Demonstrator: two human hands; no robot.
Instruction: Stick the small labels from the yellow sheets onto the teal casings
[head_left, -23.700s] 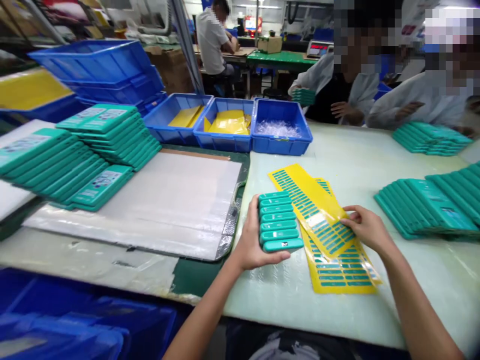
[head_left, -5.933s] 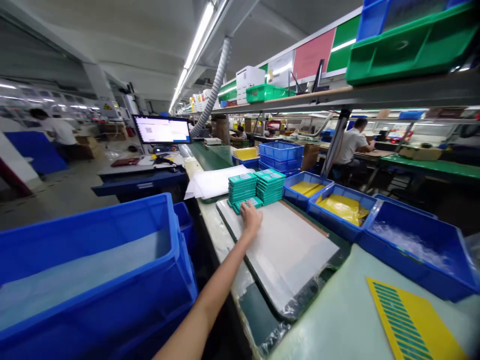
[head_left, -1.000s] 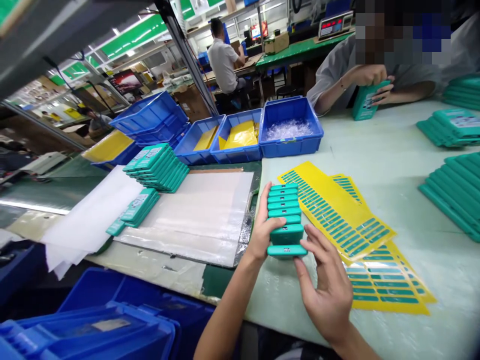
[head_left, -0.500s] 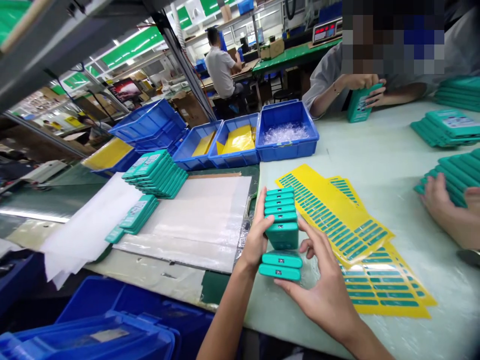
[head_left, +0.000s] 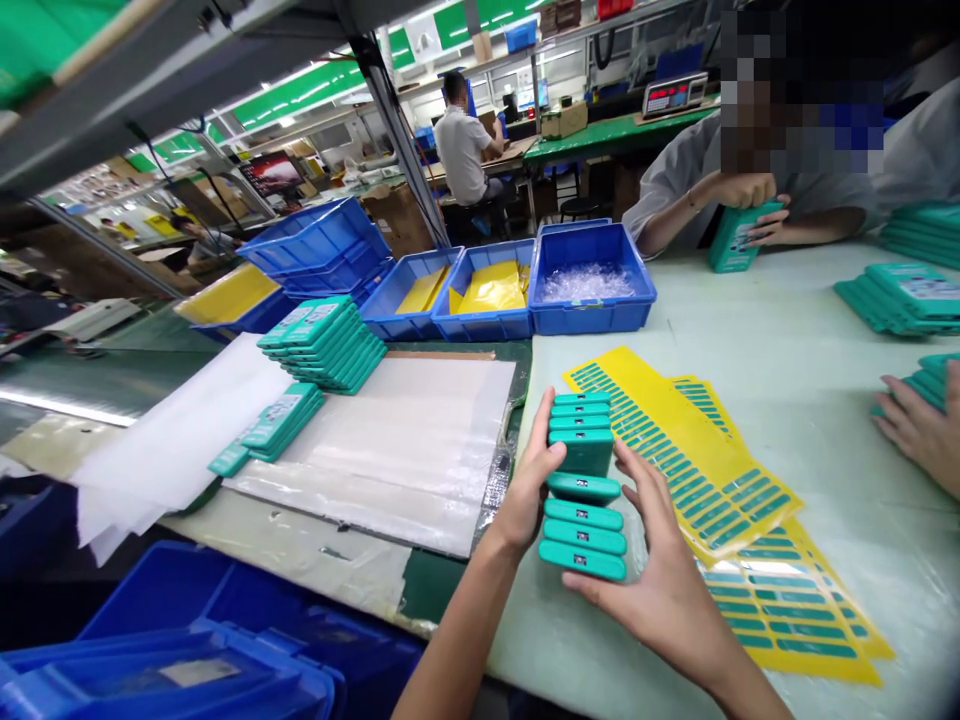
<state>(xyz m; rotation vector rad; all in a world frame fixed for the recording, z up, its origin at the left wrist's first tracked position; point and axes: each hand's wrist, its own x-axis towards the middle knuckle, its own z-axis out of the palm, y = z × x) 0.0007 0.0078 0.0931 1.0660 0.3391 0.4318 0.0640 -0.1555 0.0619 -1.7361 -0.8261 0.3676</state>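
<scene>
The right hand (head_left: 664,575) is spread wide around a row of slim teal cases (head_left: 583,545), narrow ends up over the pale tabletop (head_left: 555,645), while the left hand (head_left: 529,490) grips the row's rear block. Just right lie overlapping yellow label sheets (head_left: 664,430); to the left, a white-covered board (head_left: 420,435) bears a teal stack (head_left: 322,345). Beyond, three blue bins (head_left: 592,318) adjoin, and a co-worker's hands (head_left: 750,190) hold another teal case (head_left: 733,245).

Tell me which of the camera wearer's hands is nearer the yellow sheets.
Right. The right hand is close by the left edge of the yellow sheets; the left hand is farther, left of the green cases.
</scene>
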